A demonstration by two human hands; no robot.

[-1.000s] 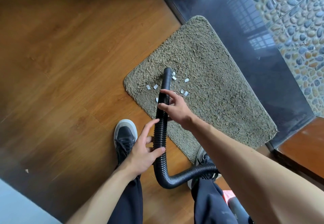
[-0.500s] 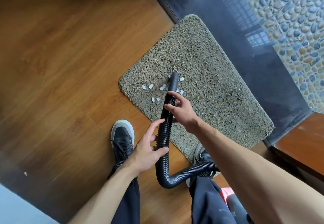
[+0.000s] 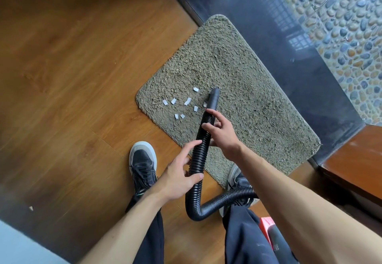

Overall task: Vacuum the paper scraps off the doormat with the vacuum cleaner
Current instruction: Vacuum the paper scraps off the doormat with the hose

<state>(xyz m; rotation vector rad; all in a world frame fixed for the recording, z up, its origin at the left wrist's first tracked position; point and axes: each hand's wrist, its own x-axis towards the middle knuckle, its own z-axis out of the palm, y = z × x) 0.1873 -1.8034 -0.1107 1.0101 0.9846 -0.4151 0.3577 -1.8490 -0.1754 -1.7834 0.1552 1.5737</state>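
The job looks barely under way. About eight white paper scraps point(image 3: 187, 101) lie scattered on the near-left part of the doormat point(image 3: 258, 73), so most or all of the pickup is left to do. The rest of the pile shows no scraps that I can make out.

The black ribbed hose point(image 3: 198, 158) runs up between the person's shoes, and its smooth nozzle point(image 3: 214, 98) rests on the mat at the right edge of the cluster, with one scrap just beside it and the others to its left.

Both hands hold the hose. The right hand point(image 3: 222, 134) curls round it just behind the nozzle. The left hand point(image 3: 178, 178) grips lower down, thumb under and forefinger stretched along the ribs. To my eye, the nozzle needs to sweep leftward through the cluster.
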